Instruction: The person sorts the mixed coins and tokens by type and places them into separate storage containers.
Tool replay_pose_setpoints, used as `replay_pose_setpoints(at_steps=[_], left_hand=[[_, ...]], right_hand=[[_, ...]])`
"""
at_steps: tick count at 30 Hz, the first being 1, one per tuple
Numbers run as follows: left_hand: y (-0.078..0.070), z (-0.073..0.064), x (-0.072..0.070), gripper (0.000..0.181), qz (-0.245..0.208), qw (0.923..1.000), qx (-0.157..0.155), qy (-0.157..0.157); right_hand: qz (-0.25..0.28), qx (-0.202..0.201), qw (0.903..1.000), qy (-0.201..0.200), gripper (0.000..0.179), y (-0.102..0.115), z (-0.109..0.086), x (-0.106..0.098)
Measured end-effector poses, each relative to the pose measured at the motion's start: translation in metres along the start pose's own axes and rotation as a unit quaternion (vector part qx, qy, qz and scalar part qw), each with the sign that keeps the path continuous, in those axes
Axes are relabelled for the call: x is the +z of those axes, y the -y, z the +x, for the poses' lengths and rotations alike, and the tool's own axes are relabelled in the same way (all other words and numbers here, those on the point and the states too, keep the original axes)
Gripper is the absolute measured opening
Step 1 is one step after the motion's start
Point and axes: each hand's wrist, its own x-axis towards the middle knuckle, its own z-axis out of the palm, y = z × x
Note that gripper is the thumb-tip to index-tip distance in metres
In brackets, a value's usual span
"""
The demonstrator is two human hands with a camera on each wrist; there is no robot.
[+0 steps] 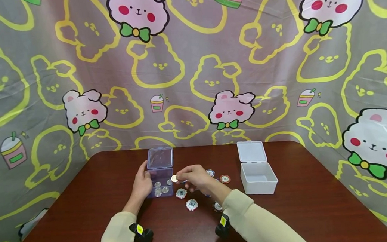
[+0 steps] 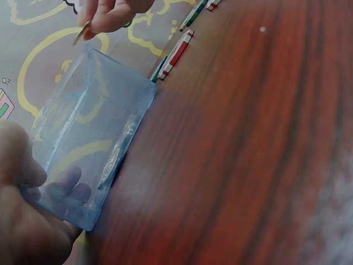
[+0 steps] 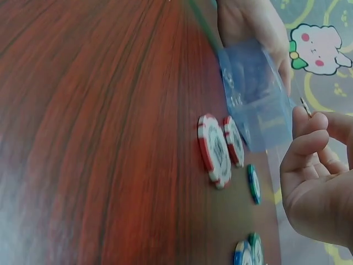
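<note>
A translucent bluish plastic box (image 1: 165, 173) stands on the table with its hinged lid (image 1: 160, 158) raised at the back. Several silvery coins (image 1: 158, 191) lie inside it. My left hand (image 1: 143, 183) grips the box at its left side; in the left wrist view, fingertips (image 2: 71, 186) show through the plastic. Between thumb and fingers my right hand (image 1: 196, 178) pinches a gold-coloured coin (image 1: 174, 178), just above the box's right edge. The right wrist view shows this coin (image 3: 305, 106) nearly edge-on.
Several poker chips lie right of the box, among them a red-and-white one (image 1: 192, 205), another near the box (image 1: 181, 193) and an orange-red one (image 1: 225, 178). Some are partly hidden under my right hand. Farther right stands a white box (image 1: 260, 187), lid up. A patterned cloth (image 1: 188, 46) hangs behind the table.
</note>
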Motion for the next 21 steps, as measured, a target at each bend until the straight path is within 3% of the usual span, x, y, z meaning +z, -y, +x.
replay_pose_setpoints(at_steps=[12, 21], left_hand=[[0.000, 0.001, 0.002, 0.051, 0.003, 1.0000, 0.005, 0.000], [0.001, 0.000, 0.001, 0.052, 0.011, 0.9999, 0.009, -0.006]], right_hand=[[0.035, 0.016, 0.9989, 0.028, 0.019, 0.012, 0.003, 0.017], [0.035, 0.006, 0.9991, 0.022, 0.027, 0.009, 0.000, 0.010]])
